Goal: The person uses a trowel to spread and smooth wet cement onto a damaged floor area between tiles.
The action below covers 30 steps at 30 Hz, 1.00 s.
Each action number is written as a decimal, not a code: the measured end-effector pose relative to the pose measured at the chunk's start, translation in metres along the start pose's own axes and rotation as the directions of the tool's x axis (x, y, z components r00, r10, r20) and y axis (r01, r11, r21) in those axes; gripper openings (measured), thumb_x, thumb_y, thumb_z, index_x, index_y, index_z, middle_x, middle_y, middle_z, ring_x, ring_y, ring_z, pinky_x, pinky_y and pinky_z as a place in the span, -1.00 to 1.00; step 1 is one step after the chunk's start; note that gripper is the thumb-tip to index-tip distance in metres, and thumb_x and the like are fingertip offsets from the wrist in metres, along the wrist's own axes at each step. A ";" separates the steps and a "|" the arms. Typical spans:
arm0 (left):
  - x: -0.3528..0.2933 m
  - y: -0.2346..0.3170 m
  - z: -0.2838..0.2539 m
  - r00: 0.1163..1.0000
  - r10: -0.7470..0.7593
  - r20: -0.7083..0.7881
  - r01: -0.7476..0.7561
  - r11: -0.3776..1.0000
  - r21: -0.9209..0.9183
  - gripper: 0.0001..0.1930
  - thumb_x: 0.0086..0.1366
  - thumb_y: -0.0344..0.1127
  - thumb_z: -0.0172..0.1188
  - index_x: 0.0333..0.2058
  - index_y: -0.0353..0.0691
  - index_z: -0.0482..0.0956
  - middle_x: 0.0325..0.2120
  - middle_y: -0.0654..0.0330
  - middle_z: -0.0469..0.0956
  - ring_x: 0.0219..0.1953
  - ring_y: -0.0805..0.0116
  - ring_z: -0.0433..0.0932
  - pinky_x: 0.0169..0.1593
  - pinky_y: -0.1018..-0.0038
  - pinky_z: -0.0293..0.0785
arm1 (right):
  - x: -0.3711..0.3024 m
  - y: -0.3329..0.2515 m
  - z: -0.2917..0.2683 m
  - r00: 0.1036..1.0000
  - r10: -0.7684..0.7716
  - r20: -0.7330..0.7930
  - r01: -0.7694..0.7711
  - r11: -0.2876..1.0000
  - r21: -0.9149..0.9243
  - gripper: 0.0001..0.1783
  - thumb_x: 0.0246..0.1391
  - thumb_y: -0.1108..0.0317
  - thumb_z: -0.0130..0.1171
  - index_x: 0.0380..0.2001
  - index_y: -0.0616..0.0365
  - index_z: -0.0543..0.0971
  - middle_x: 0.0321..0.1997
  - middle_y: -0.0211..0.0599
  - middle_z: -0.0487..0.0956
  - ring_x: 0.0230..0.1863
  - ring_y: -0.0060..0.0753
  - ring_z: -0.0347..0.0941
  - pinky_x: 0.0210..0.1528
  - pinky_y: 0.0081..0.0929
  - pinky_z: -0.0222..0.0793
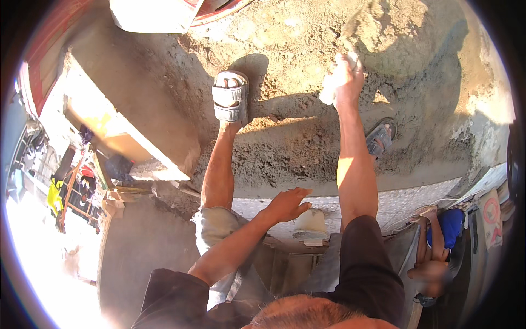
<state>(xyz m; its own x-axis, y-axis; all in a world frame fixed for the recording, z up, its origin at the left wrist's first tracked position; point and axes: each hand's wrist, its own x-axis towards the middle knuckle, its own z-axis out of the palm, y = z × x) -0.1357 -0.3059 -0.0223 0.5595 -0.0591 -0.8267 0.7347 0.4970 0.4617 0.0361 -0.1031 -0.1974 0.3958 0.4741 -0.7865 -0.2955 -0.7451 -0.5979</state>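
Note:
My left hand hovers over the pale, speckled front edge of the mortar bed. Its fingers are stretched out, thumb apart, and nothing is in it. Just below that hand is a pale, rounded piece whose kind is unclear. Farther off on the right, my right hand reaches low over the wet grey mortar, its fingers closed. A whitish, overexposed thing shows beside the palm; glare hides its shape. Beyond the fingers lies a lumpy mortar heap.
My sandalled feet stand on the mortar, left sandal and right sandal. At the top left are a white panel and a red round rim. A pale-edged ledge borders the left. Another person in blue is at lower right.

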 end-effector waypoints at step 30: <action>0.011 -0.001 -0.001 1.000 -0.019 -0.008 0.020 0.999 0.038 -0.47 0.38 -0.05 0.04 0.23 -0.20 0.32 0.12 -0.13 0.41 0.15 -0.11 0.41 0.18 0.15 0.36 | -0.048 0.081 -0.012 0.757 -0.144 0.637 0.524 0.715 -0.462 -0.58 0.17 0.23 0.18 -0.07 0.27 0.31 -0.10 0.20 0.62 -0.26 0.03 0.62 -0.24 -0.20 0.52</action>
<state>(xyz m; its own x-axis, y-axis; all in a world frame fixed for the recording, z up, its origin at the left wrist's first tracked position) -0.1302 -0.3064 -0.0318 0.5421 -0.0616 -0.8380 0.7595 0.4627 0.4573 0.0032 -0.1918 -0.2059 -0.2117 0.7649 -0.6084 0.3980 -0.5011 -0.7685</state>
